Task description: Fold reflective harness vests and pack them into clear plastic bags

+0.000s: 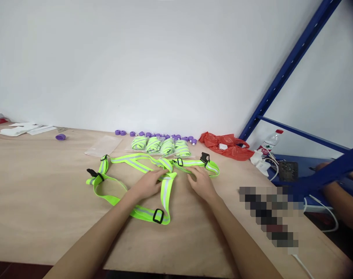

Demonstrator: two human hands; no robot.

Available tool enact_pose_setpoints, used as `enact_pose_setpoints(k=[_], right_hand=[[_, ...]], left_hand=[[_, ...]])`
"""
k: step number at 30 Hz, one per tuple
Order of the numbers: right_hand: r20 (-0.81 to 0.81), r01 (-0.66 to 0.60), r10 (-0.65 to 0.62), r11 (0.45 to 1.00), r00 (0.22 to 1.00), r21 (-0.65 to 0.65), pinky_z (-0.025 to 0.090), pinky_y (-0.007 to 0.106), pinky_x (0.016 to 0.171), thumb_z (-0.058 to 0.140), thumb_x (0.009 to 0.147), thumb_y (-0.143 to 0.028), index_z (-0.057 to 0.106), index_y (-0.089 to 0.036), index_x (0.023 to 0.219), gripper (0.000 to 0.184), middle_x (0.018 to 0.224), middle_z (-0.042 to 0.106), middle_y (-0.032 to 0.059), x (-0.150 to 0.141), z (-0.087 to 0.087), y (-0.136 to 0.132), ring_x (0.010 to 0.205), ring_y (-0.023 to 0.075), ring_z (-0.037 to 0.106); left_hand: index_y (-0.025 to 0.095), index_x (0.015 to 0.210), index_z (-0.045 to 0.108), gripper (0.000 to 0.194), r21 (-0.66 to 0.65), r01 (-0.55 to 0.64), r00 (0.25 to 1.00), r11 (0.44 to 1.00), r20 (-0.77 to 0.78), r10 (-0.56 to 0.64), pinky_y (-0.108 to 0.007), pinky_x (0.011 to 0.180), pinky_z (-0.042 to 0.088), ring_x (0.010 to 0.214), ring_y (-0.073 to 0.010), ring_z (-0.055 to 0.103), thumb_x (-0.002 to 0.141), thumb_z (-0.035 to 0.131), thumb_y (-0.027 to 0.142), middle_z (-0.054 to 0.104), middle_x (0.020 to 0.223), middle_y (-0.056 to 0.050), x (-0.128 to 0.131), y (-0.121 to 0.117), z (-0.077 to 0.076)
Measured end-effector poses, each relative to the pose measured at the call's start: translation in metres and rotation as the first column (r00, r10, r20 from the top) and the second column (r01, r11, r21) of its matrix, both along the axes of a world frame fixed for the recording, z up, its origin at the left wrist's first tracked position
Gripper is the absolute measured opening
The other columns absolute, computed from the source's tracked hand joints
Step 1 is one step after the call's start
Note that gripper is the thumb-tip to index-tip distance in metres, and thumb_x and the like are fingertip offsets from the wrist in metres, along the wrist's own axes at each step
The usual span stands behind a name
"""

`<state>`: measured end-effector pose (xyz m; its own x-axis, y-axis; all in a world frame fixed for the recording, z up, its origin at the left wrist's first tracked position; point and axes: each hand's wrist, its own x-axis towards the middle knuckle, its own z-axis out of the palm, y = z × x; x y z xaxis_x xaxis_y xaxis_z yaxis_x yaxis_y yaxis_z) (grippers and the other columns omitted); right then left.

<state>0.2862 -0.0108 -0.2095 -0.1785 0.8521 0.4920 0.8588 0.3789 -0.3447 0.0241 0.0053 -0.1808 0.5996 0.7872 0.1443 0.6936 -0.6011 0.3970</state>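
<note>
A neon yellow-green reflective strap harness [166, 192] with grey stripes lies spread on the table in front of me. It has black slide adjusters [158, 216] and black buckle parts [205, 158] at both sides. My left hand [149, 185] is closed on a strap near the middle, where the bands cross. To its right, my right hand [201, 182] has its fingers curled at another band of the harness. Some fingertips are hidden behind the straps. Behind the harness, several coiled reflective straps [167, 147] lie in clear plastic bags.
Several purple caps [178, 137] line the wall, with one purple cup-shaped piece [60, 137] farther left. A red plastic bag [225, 145], bottle [271, 142] and blue metal frame [287, 73] stand right. A pixelated object [268, 219] lies near the right edge. Another person's arm [341, 201] shows beyond.
</note>
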Motion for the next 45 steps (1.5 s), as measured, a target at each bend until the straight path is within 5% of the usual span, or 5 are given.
enact_pose_setpoints(k=[12,17,26,33,45], right_hand=[[-0.492,-0.244,0.059,0.915,0.869,-0.321,0.052,0.037,0.084,0.059,0.09,-0.042,0.062,-0.023,0.099,0.022,0.097,0.074,0.0046,-0.03,0.005,-0.01,0.094,0.0235,0.07],[-0.615,-0.315,0.044,0.886,0.787,-0.34,0.051,0.037,0.085,0.067,0.083,-0.04,0.053,-0.021,0.118,0.042,0.096,0.071,0.0037,-0.033,0.005,-0.011,0.092,0.0217,0.068],[-0.624,-0.35,0.103,0.892,0.775,-0.287,0.049,0.035,0.085,0.058,0.091,-0.043,0.042,-0.018,0.147,0.064,0.096,0.065,0.0036,-0.031,0.002,-0.013,0.089,0.0194,0.063],[-0.503,-0.306,0.124,0.905,0.855,-0.297,0.051,0.035,0.083,0.064,0.088,-0.043,0.059,-0.02,0.133,0.051,0.107,0.066,0.0068,-0.032,0.004,-0.012,0.09,0.0205,0.062],[-0.529,-0.297,0.131,0.923,0.838,-0.243,0.051,0.032,0.078,0.055,0.082,-0.022,0.07,-0.02,0.101,0.025,0.098,0.074,0.0052,-0.035,0.0,-0.01,0.088,0.0202,0.068]], left_hand=[[0.029,0.157,0.031,0.073,-0.078,0.182,0.968,0.98,0.191,-0.165,-0.044,0.1,0.044,0.118,-0.0328,0.058,0.09,0.06,0.028,0.063,0.131,-0.012,0.014,-0.012,-0.011],[0.025,0.149,0.047,0.062,-0.026,0.243,0.92,0.97,0.322,-0.222,-0.04,0.097,0.044,0.109,-0.029,0.059,0.088,0.055,0.021,0.066,0.121,-0.011,0.017,-0.018,-0.004],[0.016,0.093,0.081,0.057,-0.265,0.105,0.745,0.959,0.66,0.1,-0.028,0.068,0.043,0.067,-0.0189,0.057,0.097,0.041,0.056,0.064,0.066,-0.004,0.015,-0.024,0.004],[0.016,0.047,0.061,0.065,-0.485,0.006,0.66,0.875,0.659,0.361,-0.026,0.048,0.03,0.042,-0.0113,0.038,0.084,0.053,0.069,0.043,0.04,0.001,0.022,-0.008,-0.014],[0.022,0.107,0.048,0.035,-0.473,0.113,0.639,0.874,0.708,0.301,-0.029,0.073,0.046,0.085,-0.0179,0.061,0.077,0.065,0.028,0.063,0.09,-0.002,0.024,-0.004,-0.022]])
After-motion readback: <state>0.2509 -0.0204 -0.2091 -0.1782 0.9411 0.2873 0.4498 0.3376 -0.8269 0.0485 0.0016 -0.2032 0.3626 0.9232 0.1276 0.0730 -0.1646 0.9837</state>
